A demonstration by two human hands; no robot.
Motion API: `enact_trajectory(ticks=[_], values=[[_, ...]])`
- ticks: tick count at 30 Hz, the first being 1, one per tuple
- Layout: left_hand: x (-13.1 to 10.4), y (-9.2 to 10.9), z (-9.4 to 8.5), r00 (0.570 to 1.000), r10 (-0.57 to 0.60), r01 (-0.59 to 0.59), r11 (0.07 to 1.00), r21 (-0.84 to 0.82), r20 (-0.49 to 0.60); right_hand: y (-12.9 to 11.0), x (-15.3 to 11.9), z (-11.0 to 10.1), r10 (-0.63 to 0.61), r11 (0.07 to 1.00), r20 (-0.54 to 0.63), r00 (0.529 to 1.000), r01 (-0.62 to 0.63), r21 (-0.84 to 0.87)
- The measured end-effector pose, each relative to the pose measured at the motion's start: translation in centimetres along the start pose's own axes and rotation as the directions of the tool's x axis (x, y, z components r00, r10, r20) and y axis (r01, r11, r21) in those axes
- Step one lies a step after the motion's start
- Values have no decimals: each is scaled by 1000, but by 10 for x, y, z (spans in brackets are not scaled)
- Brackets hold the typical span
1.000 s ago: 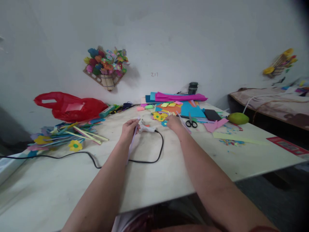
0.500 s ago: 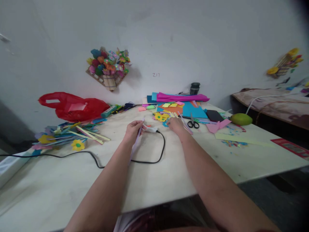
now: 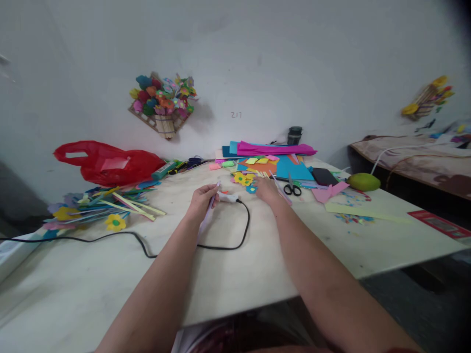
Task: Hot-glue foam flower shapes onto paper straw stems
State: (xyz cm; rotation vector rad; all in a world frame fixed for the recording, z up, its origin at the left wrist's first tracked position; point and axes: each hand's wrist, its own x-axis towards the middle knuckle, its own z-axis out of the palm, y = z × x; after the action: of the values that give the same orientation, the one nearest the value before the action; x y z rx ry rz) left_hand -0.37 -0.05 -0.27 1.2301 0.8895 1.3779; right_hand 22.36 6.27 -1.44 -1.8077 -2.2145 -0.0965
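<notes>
My left hand [image 3: 203, 200] is closed around a thin light purple strip [image 3: 207, 215], which stands at a slant with its tip just above my fingers. Beside those fingers lies a white corded tool [image 3: 228, 197] that looks like a glue gun, partly hidden by the hand. My right hand [image 3: 265, 189] reaches down over the craft pieces, its fingers apart and partly hidden. Yellow paper flowers [image 3: 243, 178] lie to its left, and a blue paper flower [image 3: 251, 189] is close by its fingertips. Pale strips lie just beyond the fingers, and black scissors [image 3: 292, 189] to the right.
On the left, a red plastic bag [image 3: 106, 164] sits behind a heap of paper flowers and strips [image 3: 121, 203]. A black cord [image 3: 140, 240] crosses the table. Coloured sheets [image 3: 294, 167] lie at the back; a phone [image 3: 324, 176] and a green oval object [image 3: 364, 182] are rightward.
My right hand's fingers have lifted and shifted slightly away from the blue flower, leaving more of it visible. My left hand still holds the purple strip. The view has shifted slightly.
</notes>
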Motion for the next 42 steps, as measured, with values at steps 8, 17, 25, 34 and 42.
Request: enact_trajectory(ticks=[8,17,25,34,42], values=[[-2,0,2,1000,-2,2,1000,18,-6,-10,-4,6,-93,991,42,995,97,-92],[0,-1,2,999,-33,33,999,0,-10,-8,17,18,120,819,-241,963,41,573],[-2,0,6,996,-91,91,996,-16,2,-34,8,3,315,295,-78,946,-19,955],[-4,3,11,992,-124,124,992,-4,29,-57,0,-14,254,21,77,964,-85,996],[-5,3,13,991,-117,116,993,14,65,-71,-4,-20,248,103,-31,968,6,995]])
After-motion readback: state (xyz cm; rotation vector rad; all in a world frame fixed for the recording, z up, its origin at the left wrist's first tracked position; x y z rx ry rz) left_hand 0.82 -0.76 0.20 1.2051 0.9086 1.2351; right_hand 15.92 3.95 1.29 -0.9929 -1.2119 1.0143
